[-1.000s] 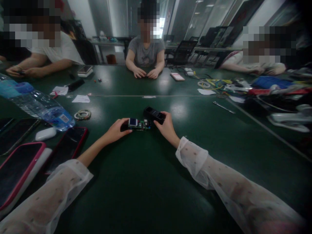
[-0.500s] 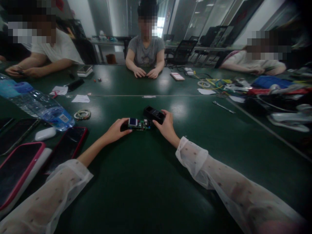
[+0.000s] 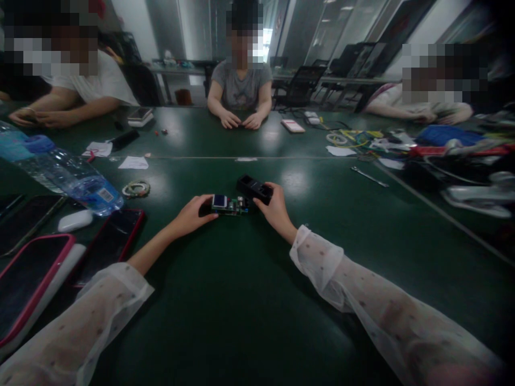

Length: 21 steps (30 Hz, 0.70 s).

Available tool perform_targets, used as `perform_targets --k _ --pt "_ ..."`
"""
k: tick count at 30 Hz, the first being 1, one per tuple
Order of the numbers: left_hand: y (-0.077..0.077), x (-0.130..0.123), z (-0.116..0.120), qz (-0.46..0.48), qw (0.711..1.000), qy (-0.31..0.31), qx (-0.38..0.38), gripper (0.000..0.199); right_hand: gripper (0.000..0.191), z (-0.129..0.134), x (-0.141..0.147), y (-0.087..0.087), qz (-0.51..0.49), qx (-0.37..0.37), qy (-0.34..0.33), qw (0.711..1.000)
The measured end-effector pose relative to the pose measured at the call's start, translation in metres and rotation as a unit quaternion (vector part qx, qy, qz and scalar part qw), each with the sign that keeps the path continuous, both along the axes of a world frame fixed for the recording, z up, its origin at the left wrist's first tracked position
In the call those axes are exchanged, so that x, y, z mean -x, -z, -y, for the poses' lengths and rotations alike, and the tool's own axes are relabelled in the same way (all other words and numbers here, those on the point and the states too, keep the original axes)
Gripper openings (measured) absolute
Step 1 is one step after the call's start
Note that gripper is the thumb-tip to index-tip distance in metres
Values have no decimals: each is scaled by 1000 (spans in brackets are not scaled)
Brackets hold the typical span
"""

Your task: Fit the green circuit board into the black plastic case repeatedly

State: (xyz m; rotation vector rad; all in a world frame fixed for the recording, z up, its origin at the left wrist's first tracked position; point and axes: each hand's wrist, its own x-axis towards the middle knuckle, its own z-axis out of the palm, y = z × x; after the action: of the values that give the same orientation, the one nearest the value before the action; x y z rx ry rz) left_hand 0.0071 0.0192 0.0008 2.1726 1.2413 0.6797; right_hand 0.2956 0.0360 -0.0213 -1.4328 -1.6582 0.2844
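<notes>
A green circuit board [image 3: 233, 206] with a small screen at its left end lies low over the dark green table [image 3: 225, 300]. My left hand [image 3: 194, 216] is closed on the board's left end, thumb at the near edge and fingers behind. Just behind and right of the board is a black plastic housing [image 3: 254, 187] with openings in its face. My right hand [image 3: 277, 209] grips the housing's right end between thumb and fingers. Board and housing come very close at the board's right end; whether they touch I cannot tell.
To the left are a water bottle [image 3: 92, 187], a beaded bracelet [image 3: 135, 188], a white earbud case [image 3: 75, 221] and several phones. Cables [image 3: 354, 139] and a wrench [image 3: 369, 177] lie to the right. Across the table sits a person in a grey shirt [image 3: 241, 86], with others at both sides.
Almost nothing differs. My right hand and the black housing have shifted very slightly; my left hand keeps the circuit board in the same place.
</notes>
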Motion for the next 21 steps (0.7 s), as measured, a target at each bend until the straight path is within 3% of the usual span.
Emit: perform_targets --k 12,17,21 --pt "0 1 1 6 1000 -4 5 57 47 0 -1 1 -29 7 -8 1000" --pt "-2 0 1 4 1000 -1 11 56 50 2 0 -2 -70 -26 -2 997" --pt "-1 1 0 5 1000 1 0 56 52 13 6 -13 -58 -71 -38 995"
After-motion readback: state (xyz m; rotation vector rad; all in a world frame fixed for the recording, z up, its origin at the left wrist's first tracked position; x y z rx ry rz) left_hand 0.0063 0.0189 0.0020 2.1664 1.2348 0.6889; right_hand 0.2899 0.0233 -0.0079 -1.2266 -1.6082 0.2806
